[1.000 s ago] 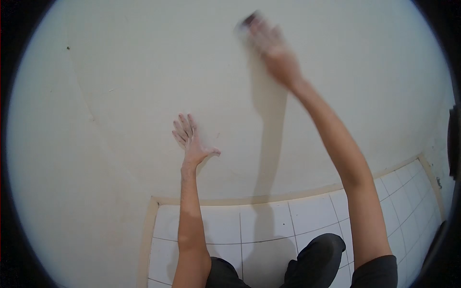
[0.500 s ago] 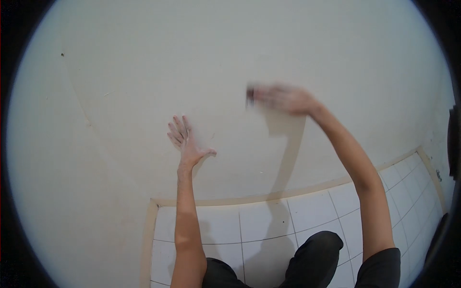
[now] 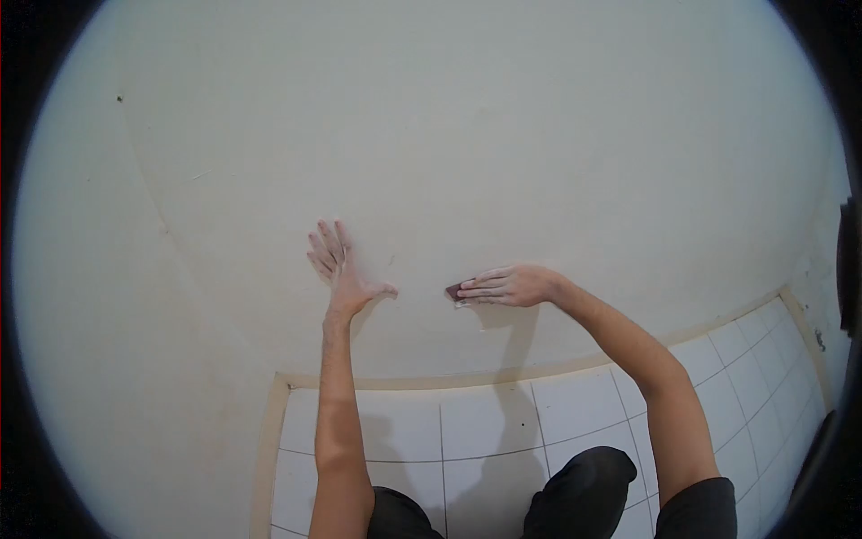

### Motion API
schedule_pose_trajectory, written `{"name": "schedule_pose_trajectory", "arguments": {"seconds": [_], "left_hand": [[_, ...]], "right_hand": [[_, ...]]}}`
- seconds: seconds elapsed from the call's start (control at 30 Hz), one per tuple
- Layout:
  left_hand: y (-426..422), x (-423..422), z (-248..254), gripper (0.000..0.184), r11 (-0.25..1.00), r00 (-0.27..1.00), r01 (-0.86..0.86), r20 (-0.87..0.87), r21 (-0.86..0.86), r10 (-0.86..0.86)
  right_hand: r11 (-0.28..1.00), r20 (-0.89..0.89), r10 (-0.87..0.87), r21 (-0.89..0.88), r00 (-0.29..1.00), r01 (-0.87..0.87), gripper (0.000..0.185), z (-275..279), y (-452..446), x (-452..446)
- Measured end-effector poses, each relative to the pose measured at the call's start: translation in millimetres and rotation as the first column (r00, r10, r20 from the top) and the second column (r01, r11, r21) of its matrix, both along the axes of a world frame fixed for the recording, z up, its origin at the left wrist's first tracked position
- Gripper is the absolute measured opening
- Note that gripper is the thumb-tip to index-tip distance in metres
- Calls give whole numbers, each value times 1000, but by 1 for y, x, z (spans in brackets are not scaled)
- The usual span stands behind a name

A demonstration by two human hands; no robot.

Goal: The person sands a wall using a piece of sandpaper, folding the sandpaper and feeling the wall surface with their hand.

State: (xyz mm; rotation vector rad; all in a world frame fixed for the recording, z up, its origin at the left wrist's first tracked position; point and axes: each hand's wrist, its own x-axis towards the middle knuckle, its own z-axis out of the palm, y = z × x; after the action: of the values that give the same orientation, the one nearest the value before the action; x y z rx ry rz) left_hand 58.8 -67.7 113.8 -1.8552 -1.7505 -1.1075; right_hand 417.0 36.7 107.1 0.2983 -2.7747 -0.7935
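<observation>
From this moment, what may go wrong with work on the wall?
The pad lies partly under the right hand, so it might slip out and drop to the tiles. The left hand, spread against the wall, looks dusty, so it might slide or leave a smear.

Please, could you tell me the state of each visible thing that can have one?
Left hand: open, spread against the wall.
Right hand: fingers together, holding the dark pad.
Dark pad: partly covered, apparently against the wall.
Wall: pale, marked by a small dark spot.
Tiled floor: partly in shadow.
Right knee: bent.
</observation>
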Motion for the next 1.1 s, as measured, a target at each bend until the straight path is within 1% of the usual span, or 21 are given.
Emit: {"name": "schedule_pose_trajectory", "arguments": {"seconds": [0.07, 0.13, 0.17, 0.2, 0.23, 0.3, 0.4, 0.47, 0.5, 0.53, 0.57, 0.63, 0.67, 0.73, 0.8, 0.83, 0.87, 0.9, 0.97, 1.07, 1.1], "left_hand": [[0, 0, -1, 176, 1000, 1000, -7, -4, -2, 7], [-2, 2, -1, 175, 1000, 1000, 0, 7, -12, 0], [-2, 2, 1, 175, 1000, 1000, 4, 11, -10, -4], [-2, 2, 2, 175, 1000, 1000, 1, 11, -7, -1], [-3, 3, 2, 175, 1000, 1000, -2, 14, -7, 2], [-3, 3, 3, 176, 1000, 1000, -9, 3, -14, 9], [-3, 2, 1, 178, 1000, 1000, -12, -13, -8, 12], [0, 0, -2, 175, 1000, 1000, 10, -5, 25, -10], [0, 0, -2, 175, 1000, 1000, 10, -3, 18, -10], [0, 0, -1, 175, 1000, 1000, 6, 0, 13, -6], [0, 0, -1, 176, 1000, 1000, -1, 5, 9, 1], [0, -1, -4, 175, 1000, 1000, 1, 5, 15, -1], [1, -2, -3, 175, 1000, 1000, 2, -1, 20, -2], [3, -2, -3, 175, 1000, 1000, -4, -2, 14, 4], [1, -2, -2, 174, 1000, 1000, -6, 0, 11, 6], [0, -2, -1, 174, 1000, 1000, -4, 0, 16, 4], [-1, 1, -2, 174, 1000, 1000, 1, 1, 17, -1], [0, 1, -3, 175, 1000, 1000, -5, -8, 8, 5], [4, -2, -5, 178, 1000, 999, -20, -26, -6, 20], [2, -2, -3, 177, 999, 999, -35, -24, -26, 34], [3, -4, -5, 177, 999, 999, -34, -25, -24, 33]], "right_hand": [[1000, 18, 9, -14, 1000, -9, 53, 10, 6, 6], [992, -105, -79, 93, 991, 89, 54, 63, 7, 15], [869, -308, -103, 435, 946, 236, 56, 102, 7, 29], [850, -529, -224, 305, 819, 430, 57, 134, 13, 46], [813, -748, -284, 144, 600, 564, 59, 164, 18, 59], [890, -974, -184, -107, 134, 443, 67, 212, 25, 75], [912, -962, -206, -122, 180, 392, 71, 203, 19, 72], [850, -761, -343, -1, 551, 527, 63, 129, 16, 49], [905, -537, -349, 19, 768, 424, 60, 82, 9, 37], [950, -231, -312, -94, 922, 298, 55, 46, -9, 23], [844, 176, -151, -490, 973, 220, 57, 6, -9, 22], [832, 391, -39, -497, 920, 246, 54, -85, 20, 28], [869, 357, -5, -460, 934, 181, 52, -76, 20, 22], [927, 301, 69, -373, 951, 51, 50, -21, 15, 16], [851, 288, -57, -487, 956, 198, 50, 59, 7, -6], [951, 37, -8, -309, 999, 20, 47, 93, 14, -13], [973, -194, -74, 202, 978, 114, 50, 139, 1, -14], [915, -417, -129, 299, 899, 270, 56, 172, -3, -21], [865, -738, -122, 249, 663, 436, 59, 228, -2, -39], [899, -852, -95, 149, 515, 412, 58, 251, -7, -71], [903, -813, -98, 169, 574, 394, 59, 238, -6, -82]]}}
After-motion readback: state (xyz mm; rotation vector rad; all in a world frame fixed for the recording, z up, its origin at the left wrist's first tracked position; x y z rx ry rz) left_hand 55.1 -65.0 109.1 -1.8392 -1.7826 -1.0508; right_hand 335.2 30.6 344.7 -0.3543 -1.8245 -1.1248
